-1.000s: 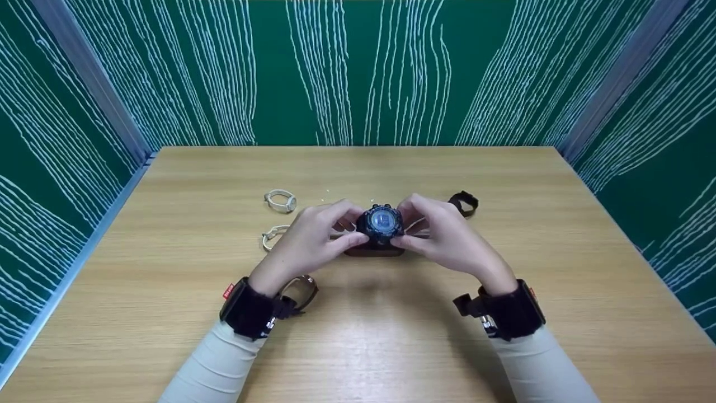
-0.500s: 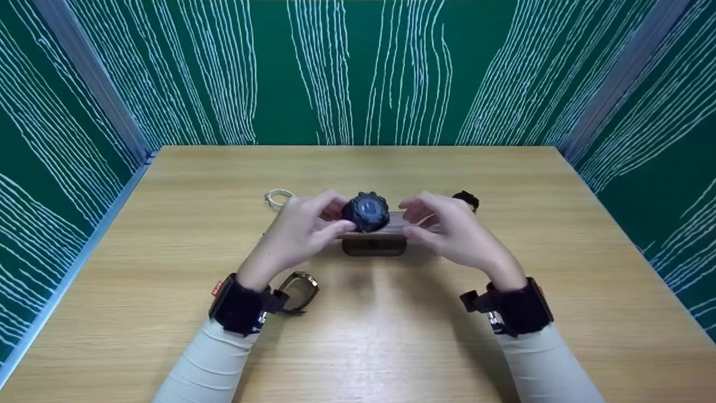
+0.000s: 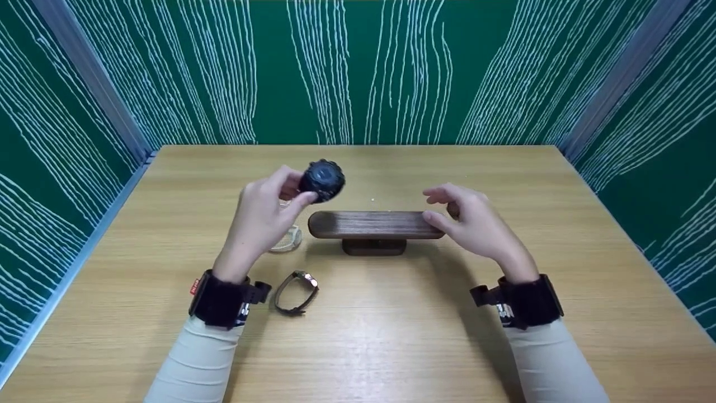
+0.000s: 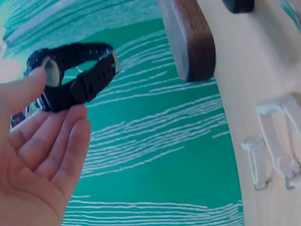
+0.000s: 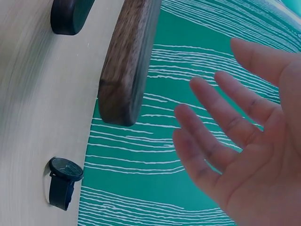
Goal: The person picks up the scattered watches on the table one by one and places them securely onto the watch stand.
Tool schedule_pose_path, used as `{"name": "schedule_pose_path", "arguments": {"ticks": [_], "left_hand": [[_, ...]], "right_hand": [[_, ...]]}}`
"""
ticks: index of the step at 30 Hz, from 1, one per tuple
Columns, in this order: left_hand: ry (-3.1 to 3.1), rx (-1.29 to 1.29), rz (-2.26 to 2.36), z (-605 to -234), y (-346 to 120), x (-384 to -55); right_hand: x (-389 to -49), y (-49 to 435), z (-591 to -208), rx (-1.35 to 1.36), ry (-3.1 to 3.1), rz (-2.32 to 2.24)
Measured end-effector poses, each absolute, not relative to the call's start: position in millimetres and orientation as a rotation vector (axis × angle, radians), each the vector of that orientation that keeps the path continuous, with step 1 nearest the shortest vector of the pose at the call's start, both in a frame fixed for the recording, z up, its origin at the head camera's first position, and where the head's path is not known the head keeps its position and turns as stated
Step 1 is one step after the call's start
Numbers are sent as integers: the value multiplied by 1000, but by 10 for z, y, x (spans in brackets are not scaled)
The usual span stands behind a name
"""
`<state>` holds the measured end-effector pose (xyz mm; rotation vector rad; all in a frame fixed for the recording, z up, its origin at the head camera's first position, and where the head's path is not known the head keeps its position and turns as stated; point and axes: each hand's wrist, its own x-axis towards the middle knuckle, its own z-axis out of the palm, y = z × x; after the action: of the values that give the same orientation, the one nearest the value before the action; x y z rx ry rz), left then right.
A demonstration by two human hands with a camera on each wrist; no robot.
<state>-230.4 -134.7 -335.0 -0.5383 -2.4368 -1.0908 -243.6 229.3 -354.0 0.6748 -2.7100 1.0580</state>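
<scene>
My left hand pinches a black digital watch by its case, between thumb and fingers. It is held up in the air, left of and beyond a dark wooden watch stand. In the left wrist view the strap of the black watch hangs in a closed loop. My right hand is beside the stand's right end with nothing in it. Its fingers are spread and relaxed in the right wrist view, apart from the wooden bar.
A brown-strapped watch lies on the table in front of the left hand. Two white watches lie farther left, partly hidden by that hand in the head view. A dark watch stands at the right. Green walls enclose the table's back and sides.
The black watch has come off the wooden bar and moved left and upward in my left hand. My right hand has let go of it and shifted right, so the bar shows in full.
</scene>
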Motion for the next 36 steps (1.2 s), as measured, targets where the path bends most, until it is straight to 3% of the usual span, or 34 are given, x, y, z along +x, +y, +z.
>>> {"name": "schedule_pose_path", "arguments": {"ticks": [17,36], "left_hand": [[-2452,-209,-979,-3409,-1609,-2414],[-2696,-207,-926,-3510,-1486,-2399]], "right_hand": [[-2522,2389,-3640,515,-2856,1023],[-2595,2409,-3794,470,-2988,1014]]}}
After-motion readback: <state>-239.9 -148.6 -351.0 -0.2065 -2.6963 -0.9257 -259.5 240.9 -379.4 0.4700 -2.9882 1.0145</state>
